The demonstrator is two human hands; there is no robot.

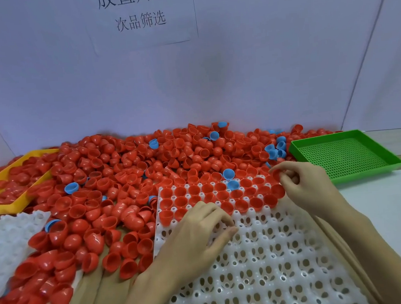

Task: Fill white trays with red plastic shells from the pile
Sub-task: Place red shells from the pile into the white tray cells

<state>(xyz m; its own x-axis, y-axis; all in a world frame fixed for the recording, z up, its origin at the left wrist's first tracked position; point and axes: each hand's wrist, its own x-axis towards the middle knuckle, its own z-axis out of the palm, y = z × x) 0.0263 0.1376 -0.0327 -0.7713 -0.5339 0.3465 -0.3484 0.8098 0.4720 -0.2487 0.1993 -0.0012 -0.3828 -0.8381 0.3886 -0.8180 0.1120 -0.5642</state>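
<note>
Nearest you lies the white tray (265, 267), a moulded plastic grid of round cups with holes in their floors; most cups this side of your hands are bare. Your left hand (197, 234) rests on the tray with fingers curled down at the front edge of the filled rows; whether that grip holds a shell you cannot tell. Your right hand (304, 186) pinches a red shell (276, 174) between thumb and fingertips, held just above the tray's far right corner.

Beyond both grips, roughly three rows already carry red shells, mouths up, and one blue shell (233, 185) sits among them. The step in hand is seating shells cup by cup. The next move likely calls for turning the pinched shell mouth-up and lowering it into a free cup beside that grip.

The pile (123, 173) spreads past and left of your left grip across the worktop: glossy, thin-walled red half-domes, smooth and light, likely to slide or nest when nudged.
</note>
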